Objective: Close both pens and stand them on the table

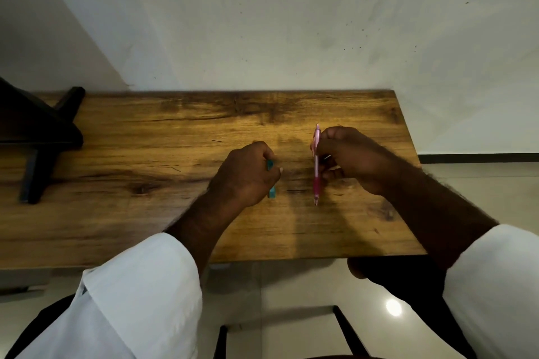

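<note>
Right hand [347,158]: fingers curled round a pink pen [316,164], gripped at mid-barrel. The pen is slim, smooth plastic, part translucent; it stands nearly upright in the view. Its far end rises past the knuckles and its darker rubbery lower section and tip hang below the fingers, above the tabletop. Whether the tip touches the wood cannot be told.

Left hand [248,173]: closed in a loose fist round a teal object [271,190]. Small, opaque, hard-edged plastic; one short piece shows between thumb and forefinger, another block-like end pokes out beneath the heel of the fist. Its full shape is hidden by the hand. It lies well apart from the pink pen, with bare wood between the two grips.

Table [145,212]: flat rectangular top under both hands, wood-grain surface in warm brown with dark knots and streaks, light scratches left of the left fist.

Sleeves [140,285]: white, smooth woven cloth, rolled back at the forearms, nearer the viewer than both grips.

Black stand [38,136]: matte, angular, with straight bar legs, resting on the table far to the left of the left hand.

Wall [291,23]: pale, matte, speckled with small dark marks, beyond both hands.

Floor [291,285]: glossy pale tile below the table edge.
</note>
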